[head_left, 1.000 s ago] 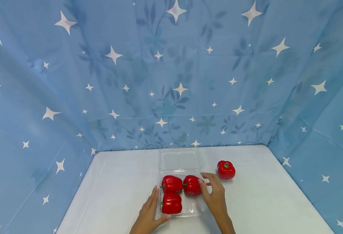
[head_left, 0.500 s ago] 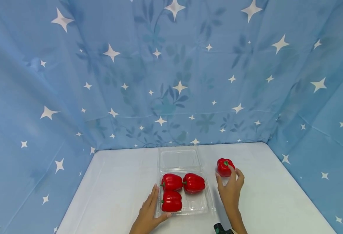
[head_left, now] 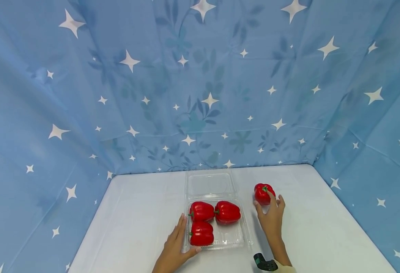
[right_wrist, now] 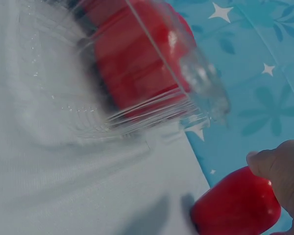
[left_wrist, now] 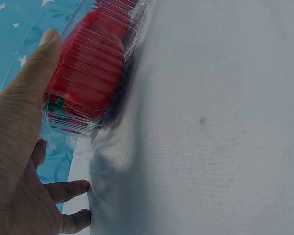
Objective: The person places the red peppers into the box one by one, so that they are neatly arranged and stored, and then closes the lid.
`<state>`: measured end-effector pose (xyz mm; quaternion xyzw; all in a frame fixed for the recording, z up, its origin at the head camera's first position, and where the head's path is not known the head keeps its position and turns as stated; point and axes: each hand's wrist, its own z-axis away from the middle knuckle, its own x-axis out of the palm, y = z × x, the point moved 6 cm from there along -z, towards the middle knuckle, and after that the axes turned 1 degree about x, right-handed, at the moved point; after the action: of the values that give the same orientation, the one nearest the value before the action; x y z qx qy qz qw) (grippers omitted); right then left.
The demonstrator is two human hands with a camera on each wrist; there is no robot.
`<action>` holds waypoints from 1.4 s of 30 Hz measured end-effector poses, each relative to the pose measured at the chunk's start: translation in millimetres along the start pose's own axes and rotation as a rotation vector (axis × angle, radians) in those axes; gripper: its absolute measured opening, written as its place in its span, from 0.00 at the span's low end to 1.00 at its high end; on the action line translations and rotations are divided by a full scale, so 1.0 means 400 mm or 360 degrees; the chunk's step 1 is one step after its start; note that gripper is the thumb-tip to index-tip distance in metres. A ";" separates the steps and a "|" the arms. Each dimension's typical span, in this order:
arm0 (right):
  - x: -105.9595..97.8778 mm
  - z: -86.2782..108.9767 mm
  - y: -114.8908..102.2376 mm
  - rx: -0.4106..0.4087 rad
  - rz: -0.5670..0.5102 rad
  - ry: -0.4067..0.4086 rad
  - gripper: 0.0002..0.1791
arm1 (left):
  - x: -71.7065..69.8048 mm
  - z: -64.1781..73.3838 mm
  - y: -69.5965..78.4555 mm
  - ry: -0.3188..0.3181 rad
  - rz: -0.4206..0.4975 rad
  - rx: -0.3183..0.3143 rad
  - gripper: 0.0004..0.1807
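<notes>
1. Plainly, the right hand [head_left: 271, 222] has its thumb and fingers around a glossy red bell pepper [head_left: 261, 194]; I can't tell how firm the grip is.
2. That pepper sits on the white tabletop [head_left: 142, 216], to the right of the clear plastic clamshell container [head_left: 229, 239] and well apart from the left hand, its green stem uppermost.
3. The left hand [head_left: 174, 244] is spread wide, fingers straight along the container's left side, thumb reaching across the near corner.
4. Three more red bell peppers lie on their sides inside: one back left [head_left: 202, 211], one back right [head_left: 228, 213], one front left [head_left: 201, 234], stems toward the left.
5. The container's lid [head_left: 209, 184] lies folded back on the far side.
6. A dark wrist strap [head_left: 265, 262] shows beside a pale cuff [head_left: 285, 269].
7. Behind the table hangs a blue star-and-leaf curtain [head_left: 166, 87].
</notes>
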<state>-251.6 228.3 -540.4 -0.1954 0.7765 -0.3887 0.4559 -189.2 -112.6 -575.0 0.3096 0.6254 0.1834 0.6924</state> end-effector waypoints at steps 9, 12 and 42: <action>0.021 -0.010 0.010 0.0025 -0.0006 -0.0035 0.41 | 0.002 0.001 -0.004 0.0008 -0.0010 -0.0005 0.61; 0.022 -0.012 0.011 0.0031 -0.0032 -0.0028 0.41 | 0.001 0.002 -0.002 0.0014 -0.0020 -0.0005 0.61; 0.001 -0.009 0.051 0.0040 -0.0144 0.0189 0.49 | 0.003 -0.002 -0.007 -0.0007 -0.0001 -0.0015 0.62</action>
<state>-254.0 242.4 -555.8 -0.2012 0.7876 -0.4295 0.3935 -190.2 -113.7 -577.8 0.3064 0.6232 0.1854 0.6953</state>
